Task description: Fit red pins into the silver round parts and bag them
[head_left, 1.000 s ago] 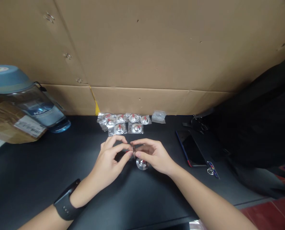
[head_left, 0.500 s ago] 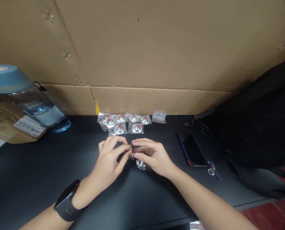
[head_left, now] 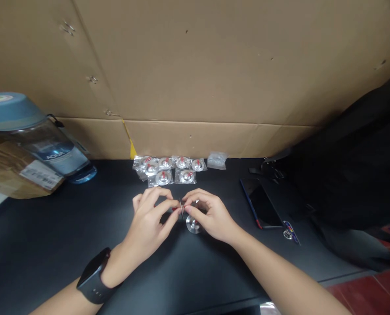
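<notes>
Between my two hands a thin metal disc [head_left: 181, 209] with red parts at its centre is held edge-on, upright above the black table. My left hand [head_left: 150, 218] pinches it from the left side, thumb and forefinger on the red part. From the right, my right hand [head_left: 211, 214] closes thumb and fingertips on its other face. A second silver disc with a red part [head_left: 194, 224] lies on the table just below my right fingers, partly covered by them. Several similar discs in clear plastic bags [head_left: 163, 177] lie beyond my hands.
A crumpled clear plastic bag [head_left: 217, 160] lies by the cardboard wall [head_left: 195, 78]. On the left stand a blue-lidded water bottle [head_left: 60, 153] and a brown package [head_left: 4, 170]. To the right are a phone [head_left: 262, 205], a keyring [head_left: 289, 234] and a black bag [head_left: 349, 170].
The disc between my hands has turned more edge-on. My right fingertips have shifted slightly on it, toward its centre. The view has tipped up a little.
</notes>
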Demonstrator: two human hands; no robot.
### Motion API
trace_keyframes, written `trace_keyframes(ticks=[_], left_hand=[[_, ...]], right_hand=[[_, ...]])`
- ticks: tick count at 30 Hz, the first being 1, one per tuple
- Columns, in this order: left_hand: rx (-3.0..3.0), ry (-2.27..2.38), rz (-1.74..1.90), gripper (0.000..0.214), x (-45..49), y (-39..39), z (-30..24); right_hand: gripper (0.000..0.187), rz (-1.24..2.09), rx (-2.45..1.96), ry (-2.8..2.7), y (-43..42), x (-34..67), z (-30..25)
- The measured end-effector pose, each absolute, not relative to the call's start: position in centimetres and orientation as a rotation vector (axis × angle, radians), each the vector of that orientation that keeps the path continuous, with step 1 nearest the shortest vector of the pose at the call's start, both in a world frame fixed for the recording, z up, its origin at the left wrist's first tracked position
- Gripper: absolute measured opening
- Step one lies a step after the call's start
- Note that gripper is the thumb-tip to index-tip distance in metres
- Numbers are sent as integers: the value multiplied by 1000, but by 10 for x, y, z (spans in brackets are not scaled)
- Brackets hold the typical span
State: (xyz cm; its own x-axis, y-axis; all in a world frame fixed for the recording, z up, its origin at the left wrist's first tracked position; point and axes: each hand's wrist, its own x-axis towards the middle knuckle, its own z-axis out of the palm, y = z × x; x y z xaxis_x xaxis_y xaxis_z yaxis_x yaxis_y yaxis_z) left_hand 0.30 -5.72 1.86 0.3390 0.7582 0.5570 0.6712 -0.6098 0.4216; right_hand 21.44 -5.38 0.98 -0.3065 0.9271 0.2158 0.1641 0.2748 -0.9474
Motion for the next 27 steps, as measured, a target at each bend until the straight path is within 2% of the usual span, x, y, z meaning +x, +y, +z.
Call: trace_keyframes(ticks=[5,9,15,18,21,24,27], left_hand=[[2328,1296,970,21,2,-56,20],[2427,1269,838,14,3,-53,14],[2360,1216,886,20,4,-51,10],[2376,1217,895,13,3,-49,9],[2400,1238,847,14,3,-47,7],[2401,1282,769,13,2,-46,5],[2399,1297,714,14,1,-46,3]], right_hand=[[7,901,-1042,-1866,-57,216,15],[8,836,-1039,-1870,-57,218,18],[6,823,-1031,-1896,-54,221,19],[5,822,-1032,-1937,-55,218,16],[5,783,-1024,-1959,-53,218,14],[7,608,-1117,-1954,-44,228,12],[20,357,-1401,-1996,-29,248,7]])
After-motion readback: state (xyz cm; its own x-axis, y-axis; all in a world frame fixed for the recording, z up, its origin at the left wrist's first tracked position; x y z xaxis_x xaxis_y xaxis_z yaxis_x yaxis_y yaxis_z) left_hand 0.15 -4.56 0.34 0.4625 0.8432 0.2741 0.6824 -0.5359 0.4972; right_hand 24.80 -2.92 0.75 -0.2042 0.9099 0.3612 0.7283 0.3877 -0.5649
